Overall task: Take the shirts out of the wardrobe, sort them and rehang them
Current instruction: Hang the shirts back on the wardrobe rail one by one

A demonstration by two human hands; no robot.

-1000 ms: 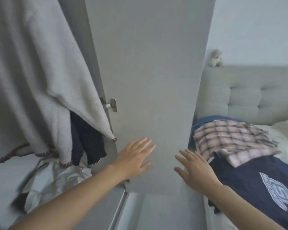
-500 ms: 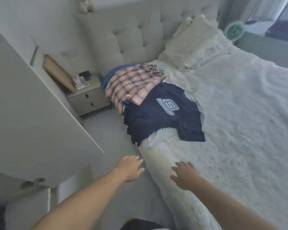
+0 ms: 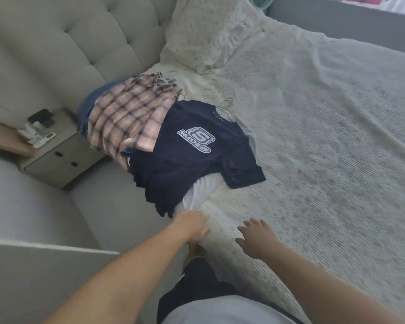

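Currently, at bed's left edge, near headboard corner:

- Navy T-shirt (image 3: 192, 157) w/ printed logo: topmost, lies flat, hem hangs over the edge.
- Pale shirt (image 3: 198, 195): under the navy one, only a strip shows at the edge.
- Plaid shirt (image 3: 126, 115): overlaps navy shirt's upper side, partly draped off the edge toward the nightstand (image 3: 63, 157).
- Blue garment (image 3: 87, 108): beneath the plaid, mostly hidden.
- Hanger hooks seem to poke out by the collars; too blurred to count.
- Left hand (image 3: 192, 226): fingers relaxed, holding nothing, just beside the pale shirt's hem at the edge.
- Right hand (image 3: 255, 238): fingers spread wide, holding nothing, over bare bedspread (image 3: 325, 148), apart from the pile.

Step, prob.: reach for the pile to sort. Advice: lift top shirt by shoulders or hanger, one at a time, so overhanging items don't slide to the floor; lay sorted groups on the bare bedspread.
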